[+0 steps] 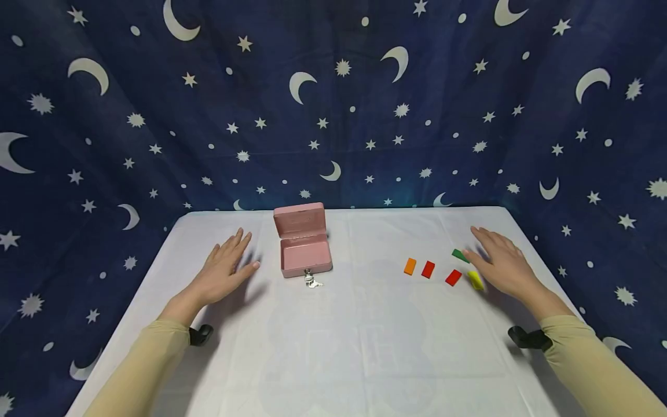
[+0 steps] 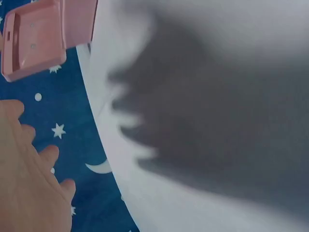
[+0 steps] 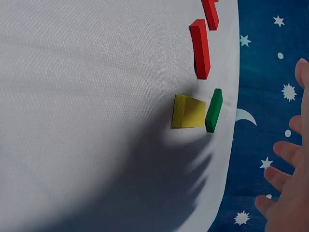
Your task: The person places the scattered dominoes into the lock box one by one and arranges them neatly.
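My left hand (image 1: 221,272) hovers above the table with fingers straight, left of a pink metal box (image 1: 305,255). The box stands with its lid raised, and a small key (image 1: 312,282) hangs from the lock at its front. Over on the right, my right hand (image 1: 502,263) is held out with fingers extended, holding nothing. Beneath and beside it lie a green block (image 1: 460,255) and a yellow block (image 1: 475,280). Further left are a red block (image 1: 453,278), another red block (image 1: 428,269) and an orange block (image 1: 410,266). In the right wrist view the yellow block (image 3: 189,111) lies close to the green one.
A white cloth covers the table (image 1: 344,347). Behind it and at both sides hangs a dark blue curtain (image 1: 354,133) with moons and stars. Black straps (image 1: 200,335) sit at both wrists, and both hands cast shadows on the cloth.
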{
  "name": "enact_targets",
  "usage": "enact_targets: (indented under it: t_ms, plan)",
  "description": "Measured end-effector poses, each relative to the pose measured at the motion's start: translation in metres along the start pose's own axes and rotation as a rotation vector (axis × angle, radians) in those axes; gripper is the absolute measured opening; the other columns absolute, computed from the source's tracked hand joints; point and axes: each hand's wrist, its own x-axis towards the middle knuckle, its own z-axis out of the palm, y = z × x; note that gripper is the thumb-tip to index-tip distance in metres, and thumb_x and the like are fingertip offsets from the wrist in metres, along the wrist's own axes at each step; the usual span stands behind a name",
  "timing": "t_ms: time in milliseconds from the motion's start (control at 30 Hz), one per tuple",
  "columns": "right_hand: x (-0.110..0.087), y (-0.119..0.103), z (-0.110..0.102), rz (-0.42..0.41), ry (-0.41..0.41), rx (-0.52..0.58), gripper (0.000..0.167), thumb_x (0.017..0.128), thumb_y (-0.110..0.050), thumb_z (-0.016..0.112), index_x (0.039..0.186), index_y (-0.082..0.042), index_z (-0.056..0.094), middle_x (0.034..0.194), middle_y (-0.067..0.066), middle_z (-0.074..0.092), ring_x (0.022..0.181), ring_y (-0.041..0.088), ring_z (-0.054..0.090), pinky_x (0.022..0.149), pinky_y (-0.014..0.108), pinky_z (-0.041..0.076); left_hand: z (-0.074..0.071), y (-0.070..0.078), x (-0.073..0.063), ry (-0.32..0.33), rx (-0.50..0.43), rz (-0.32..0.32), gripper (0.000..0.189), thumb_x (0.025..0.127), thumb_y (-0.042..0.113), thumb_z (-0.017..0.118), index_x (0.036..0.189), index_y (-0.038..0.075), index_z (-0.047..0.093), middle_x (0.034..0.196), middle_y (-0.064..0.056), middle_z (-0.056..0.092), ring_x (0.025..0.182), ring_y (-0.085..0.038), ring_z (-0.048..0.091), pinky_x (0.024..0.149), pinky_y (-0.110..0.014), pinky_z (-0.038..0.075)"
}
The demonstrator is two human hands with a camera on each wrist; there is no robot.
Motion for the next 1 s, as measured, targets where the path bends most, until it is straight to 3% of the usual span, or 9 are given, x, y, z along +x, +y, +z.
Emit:
enact_targets:
  t_ms: [167,333,533,767,1000]
  plan:
    - [-0.003,0.0,-0.004,0.018,-0.035,0.057,0.077,0.102,-0.052,0.053,0.16,-0.009,0.026,0.157,0.031,0.03,0.142,0.054,0.023,0.109,0.076,0.019,0.002,0.011,0.007,-0.023,-0.088,0.065,0.081,0.098,0.06,0.056,0.163,0.025,0.021,0.17,0.002,0.005,0.153,-0.036,0.015,0.119,-0.064,0.016]
    - [-0.008,0.003,-0.006,0.041,-0.095,0.07,0.079,0.101,-0.055,0.054,0.16,-0.009,0.028,0.156,0.032,0.032,0.142,0.055,0.024,0.107,0.076,0.023,0.008,0.02,0.015,-0.064,-0.18,0.089,0.071,0.097,0.056,0.061,0.157,0.024,0.039,0.168,0.011,0.014,0.153,-0.026,0.021,0.117,-0.059,0.028]
    - [-0.013,0.01,-0.005,0.065,-0.153,0.104,0.077,0.099,-0.051,0.06,0.156,-0.006,0.035,0.154,0.03,0.036,0.14,0.056,0.027,0.106,0.076,0.024,0.016,0.021,0.024,-0.094,-0.249,0.087,0.059,0.097,0.05,0.066,0.146,0.019,0.053,0.167,0.006,0.023,0.152,-0.024,0.025,0.117,-0.057,0.03]
    - [-0.021,0.018,-0.001,0.049,-0.18,0.177,0.069,0.096,-0.044,0.069,0.148,-0.003,0.049,0.148,0.029,0.047,0.136,0.053,0.037,0.103,0.073,0.032,0.024,0.018,0.033,-0.13,-0.311,0.057,0.054,0.094,0.051,0.069,0.138,0.021,0.058,0.166,0.005,0.025,0.15,-0.025,0.029,0.118,-0.058,0.029]
    - [-0.023,0.026,0.002,0.02,-0.186,0.229,0.061,0.093,-0.037,0.075,0.14,-0.002,0.058,0.135,0.024,0.057,0.12,0.041,0.053,0.096,0.058,0.045,0.03,0.019,0.036,-0.138,-0.324,0.016,0.047,0.094,0.044,0.072,0.133,0.021,0.059,0.167,0.001,0.026,0.149,-0.029,0.031,0.118,-0.058,0.027]
